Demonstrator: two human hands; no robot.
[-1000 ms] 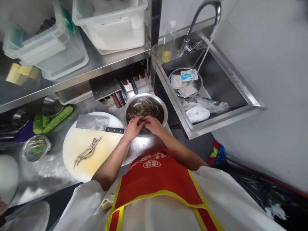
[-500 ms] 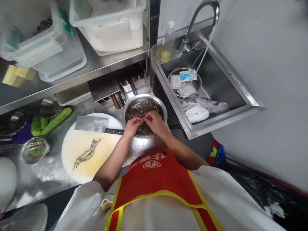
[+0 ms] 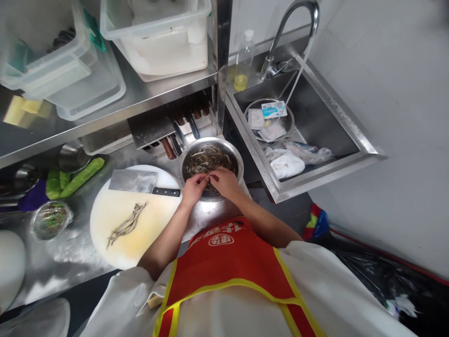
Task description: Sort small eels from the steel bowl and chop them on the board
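A round metal bowl point(image 3: 240, 161) holds a tangle of wet, long thin brownish strips point(image 3: 207, 158). Over its near side, my left hand point(image 3: 194, 188) and my right hand point(image 3: 225, 182) meet fingertip to fingertip. Both are closed in a pinch on one small pale strip point(image 3: 209, 175), mostly hidden by the fingers. To the left, a round white cutting board point(image 3: 150, 229) carries a small bunch of similar dark-and-pale strips point(image 3: 126, 225). A cleaver point(image 3: 133, 181) lies across the board's far part, its black handle pointing at the bowl.
Water runs from a tap point(image 3: 315, 21) into the sink point(image 3: 326, 121), onto packets in a strainer point(image 3: 252, 131). Several knives stand in a rack point(image 3: 164, 150) behind the bowl. Green stalks point(image 3: 82, 178) and a wrapped bowl point(image 3: 51, 220) lie left. Plastic bins point(image 3: 164, 51) sit on the shelf above.
My two hands have drawn closer together and the right hand has dropped slightly nearer to me. Less of the strip shows between the fingers. The board, cleaver and bowl stay put.
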